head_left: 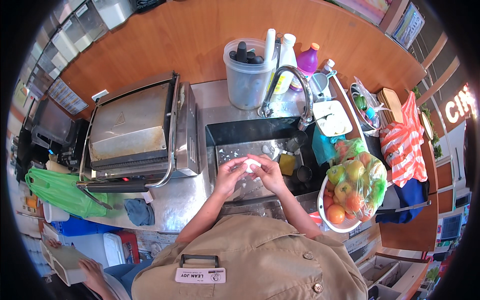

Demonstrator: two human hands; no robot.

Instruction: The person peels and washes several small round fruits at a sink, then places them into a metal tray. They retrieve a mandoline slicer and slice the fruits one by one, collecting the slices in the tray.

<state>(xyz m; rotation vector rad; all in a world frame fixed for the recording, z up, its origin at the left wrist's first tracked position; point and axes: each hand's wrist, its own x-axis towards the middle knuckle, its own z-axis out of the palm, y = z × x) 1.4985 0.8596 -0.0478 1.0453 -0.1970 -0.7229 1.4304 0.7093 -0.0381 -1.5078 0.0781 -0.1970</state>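
Observation:
A white egg (251, 165) is held over the sink (214, 131) between both hands. My left hand (230, 175) has its fingers closed round the egg's left side. From the other side, my right hand (269, 175) pinches it with thumb and fingers. White shell bits lie scattered on the sink floor below. Beyond my right hand in the sink are a yellow sponge (287, 164) and dark cups (303, 174). At the sink's right back corner stands a white tray (344, 131) with several white, egg-like pieces in it.
A curved faucet (306, 95) arches over the sink. Left stands a large press grill (131, 125); right, a white basin (325, 216) of bagged fruit and tomatoes. Behind are a utensil tub (245, 87) and bottles (307, 61). Another person's hands (92, 274) hold a pale container at lower left.

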